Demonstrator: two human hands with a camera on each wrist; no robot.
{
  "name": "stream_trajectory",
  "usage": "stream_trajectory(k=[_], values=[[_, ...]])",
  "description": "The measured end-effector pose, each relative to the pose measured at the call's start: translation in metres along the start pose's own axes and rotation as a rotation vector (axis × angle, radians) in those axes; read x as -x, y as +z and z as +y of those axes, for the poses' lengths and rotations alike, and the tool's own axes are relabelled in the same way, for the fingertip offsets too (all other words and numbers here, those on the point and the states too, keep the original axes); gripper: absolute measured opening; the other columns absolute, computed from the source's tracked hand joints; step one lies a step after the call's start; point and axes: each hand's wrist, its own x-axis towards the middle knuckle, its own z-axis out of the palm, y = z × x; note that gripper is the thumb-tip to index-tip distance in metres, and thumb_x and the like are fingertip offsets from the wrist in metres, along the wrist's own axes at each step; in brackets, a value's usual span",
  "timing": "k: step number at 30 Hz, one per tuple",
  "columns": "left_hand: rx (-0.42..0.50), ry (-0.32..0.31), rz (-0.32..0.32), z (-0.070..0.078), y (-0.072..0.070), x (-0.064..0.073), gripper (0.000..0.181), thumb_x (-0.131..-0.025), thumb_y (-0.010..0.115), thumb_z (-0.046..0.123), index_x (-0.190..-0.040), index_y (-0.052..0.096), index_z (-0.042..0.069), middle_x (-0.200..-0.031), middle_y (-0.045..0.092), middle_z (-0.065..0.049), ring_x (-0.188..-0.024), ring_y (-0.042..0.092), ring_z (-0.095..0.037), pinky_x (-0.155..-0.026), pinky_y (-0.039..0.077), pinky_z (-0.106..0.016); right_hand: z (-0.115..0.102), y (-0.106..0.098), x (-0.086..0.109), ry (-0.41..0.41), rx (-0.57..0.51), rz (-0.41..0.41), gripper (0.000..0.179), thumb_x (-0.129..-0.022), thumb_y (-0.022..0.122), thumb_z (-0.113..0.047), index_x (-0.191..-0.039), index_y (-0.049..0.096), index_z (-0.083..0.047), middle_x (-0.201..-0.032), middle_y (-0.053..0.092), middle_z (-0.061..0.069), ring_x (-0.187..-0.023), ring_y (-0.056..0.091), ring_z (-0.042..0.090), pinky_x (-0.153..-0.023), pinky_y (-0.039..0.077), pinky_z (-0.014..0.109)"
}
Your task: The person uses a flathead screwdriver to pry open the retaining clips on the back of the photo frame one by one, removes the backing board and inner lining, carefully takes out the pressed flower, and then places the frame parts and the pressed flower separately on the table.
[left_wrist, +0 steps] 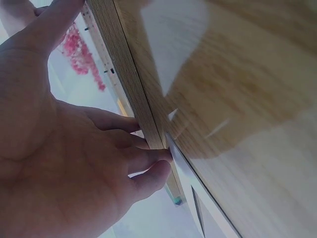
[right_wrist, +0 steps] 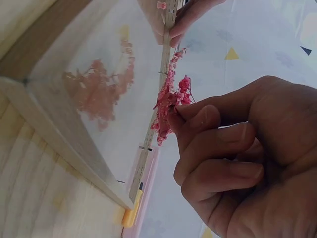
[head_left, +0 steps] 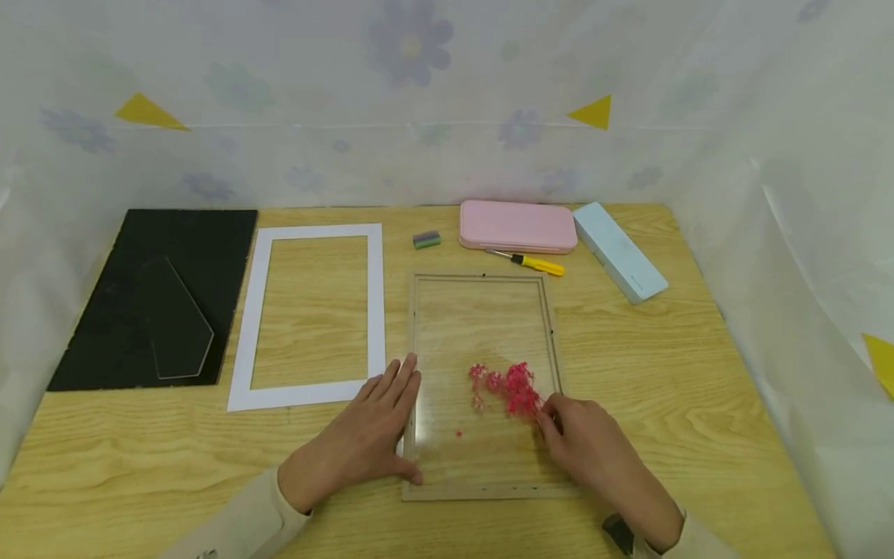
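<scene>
A sprig of dried pink flowers [head_left: 518, 388] is pinched between the thumb and index finger of my right hand [head_left: 594, 441], its other fingers curled in the right wrist view. The blossoms are over the clear pane of a wooden picture frame [head_left: 489, 491] that lies flat, and the pane mirrors them. My left hand [head_left: 366, 435] rests along the frame's left side, fingers extended and touching the wood, thumb spread toward the near corner. One small pink petal [head_left: 459, 434] lies on the pane.
Left of the frame lies a white mat border [head_left: 375, 303], then a black backing board [head_left: 105, 310] with a stand. Beyond the frame are a yellow screwdriver [head_left: 543, 265], a pink case [head_left: 518, 226], a pale blue box [head_left: 620, 252] and small coloured sticks [head_left: 427, 240]. White curtains surround the table.
</scene>
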Motion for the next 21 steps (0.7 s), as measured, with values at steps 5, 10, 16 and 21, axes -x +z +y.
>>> stream_trajectory(k=[5,10,16,21], values=[[0.002,-0.001,0.002,0.000,-0.001,-0.001,0.132,-0.062,0.084,0.065,-0.153,0.025,-0.011,-0.162,0.013,-0.028,-0.148,0.018,-0.045,-0.113,0.031,-0.055,0.001,-0.006,-0.002,-0.031,-0.006,0.062,0.009,-0.093,0.068,-0.009,-0.084,0.068,-0.007,-0.065,0.058,-0.004,-0.054,0.045,0.008,-0.051,0.040,0.025],[0.003,-0.006,-0.003,0.000,-0.001,-0.001,0.132,-0.063,0.084,0.065,-0.153,0.024,-0.010,-0.163,0.012,-0.027,-0.149,0.017,-0.044,-0.113,0.031,-0.055,0.003,-0.014,-0.007,-0.050,-0.011,0.096,0.010,-0.094,0.066,-0.008,-0.084,0.068,-0.006,-0.062,0.056,-0.006,-0.051,0.045,0.006,-0.047,0.040,0.023],[0.010,-0.003,-0.001,0.000,-0.001,0.000,0.131,-0.063,0.084,0.065,-0.153,0.024,-0.010,-0.163,0.012,-0.027,-0.149,0.017,-0.044,-0.113,0.030,-0.055,0.009,-0.023,-0.013,-0.076,-0.005,0.150,0.011,-0.094,0.065,-0.007,-0.084,0.068,-0.003,-0.062,0.057,-0.006,-0.051,0.045,0.006,-0.046,0.039,0.023],[0.012,0.003,0.013,0.001,-0.001,0.000,0.132,-0.062,0.084,0.065,-0.153,0.025,-0.011,-0.163,0.014,-0.027,-0.148,0.019,-0.045,-0.113,0.031,-0.055,0.015,-0.029,-0.018,-0.071,-0.012,0.168,0.011,-0.095,0.064,-0.006,-0.088,0.069,0.001,-0.063,0.059,-0.004,-0.052,0.046,0.007,-0.047,0.040,0.024]])
